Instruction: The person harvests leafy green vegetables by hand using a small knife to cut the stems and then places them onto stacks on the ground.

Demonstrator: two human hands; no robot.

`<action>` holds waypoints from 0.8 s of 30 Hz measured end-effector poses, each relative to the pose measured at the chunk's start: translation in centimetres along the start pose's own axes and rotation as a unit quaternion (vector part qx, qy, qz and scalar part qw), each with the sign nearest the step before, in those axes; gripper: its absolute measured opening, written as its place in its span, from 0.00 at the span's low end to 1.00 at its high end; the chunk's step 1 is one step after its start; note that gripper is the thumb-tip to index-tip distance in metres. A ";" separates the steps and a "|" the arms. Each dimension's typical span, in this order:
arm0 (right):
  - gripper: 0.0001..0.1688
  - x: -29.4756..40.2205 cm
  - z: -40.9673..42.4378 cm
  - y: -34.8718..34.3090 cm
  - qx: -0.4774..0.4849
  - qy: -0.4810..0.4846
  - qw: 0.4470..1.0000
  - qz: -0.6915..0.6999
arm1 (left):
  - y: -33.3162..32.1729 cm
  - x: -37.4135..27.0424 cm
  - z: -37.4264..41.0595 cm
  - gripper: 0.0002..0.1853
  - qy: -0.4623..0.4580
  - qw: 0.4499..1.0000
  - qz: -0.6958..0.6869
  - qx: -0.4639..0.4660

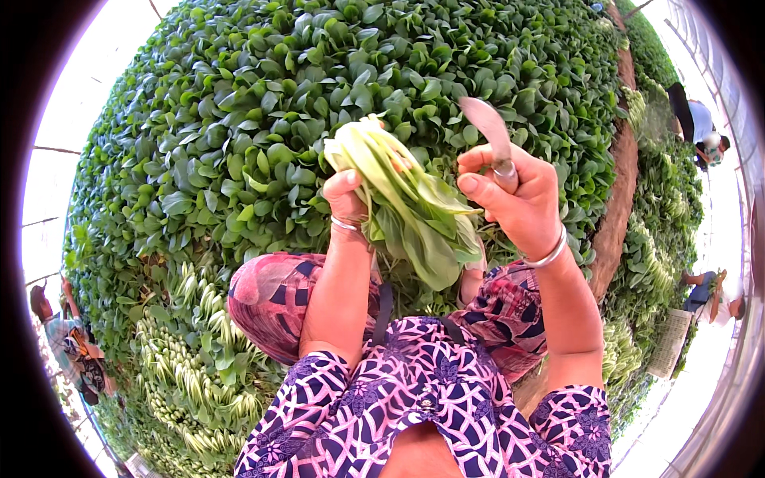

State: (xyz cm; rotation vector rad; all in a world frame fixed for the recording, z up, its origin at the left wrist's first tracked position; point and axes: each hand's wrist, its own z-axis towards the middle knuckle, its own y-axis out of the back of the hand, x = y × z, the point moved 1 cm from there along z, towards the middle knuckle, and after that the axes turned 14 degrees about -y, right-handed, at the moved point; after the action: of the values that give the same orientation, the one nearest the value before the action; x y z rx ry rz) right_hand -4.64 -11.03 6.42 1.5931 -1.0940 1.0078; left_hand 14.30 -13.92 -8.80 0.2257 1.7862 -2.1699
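My left hand (346, 194) grips a bunch of leafy greens (412, 209), which look like bok choy, with the pale stems up at the left and the leaves hanging down to the right. Right of the bunch, my right hand (514, 191) is closed around the handle of a small curved knife (487, 122), its blade pointing up and to the left, clear of the stems. Both hands are raised above the crouched knees, in front of the standing leafy crop (311, 101).
Cut greens lie in rows (185, 364) at the lower left and along the right. A bare soil strip (621, 179) runs down the right side. At the far right are two people and a pale crate (670, 343); another person (72, 346) is at the left edge.
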 end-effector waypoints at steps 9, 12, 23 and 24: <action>0.15 -0.9 2.5 0.2 0.035 -0.136 0.990 -0.026 | -1.8 1.6 0.0 0.41 0.084 0.974 0.187 0.095; 0.18 -2.2 3.3 1.4 0.014 -0.083 0.988 -0.127 | -2.6 1.7 0.1 0.37 0.076 0.961 0.240 0.114; 0.17 -1.6 3.3 1.8 -0.190 -0.002 0.886 -0.423 | -0.3 2.6 0.2 0.32 0.011 0.943 0.331 -0.041; 0.17 -1.9 3.5 2.4 -0.210 0.009 0.885 -0.416 | 0.4 2.2 0.2 0.30 0.003 0.960 0.269 -0.081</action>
State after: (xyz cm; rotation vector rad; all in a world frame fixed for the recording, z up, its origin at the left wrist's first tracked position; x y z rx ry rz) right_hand -7.01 -14.39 4.33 1.4541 -0.4563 0.1826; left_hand 12.41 -14.53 -9.78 0.6012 1.6510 -1.6340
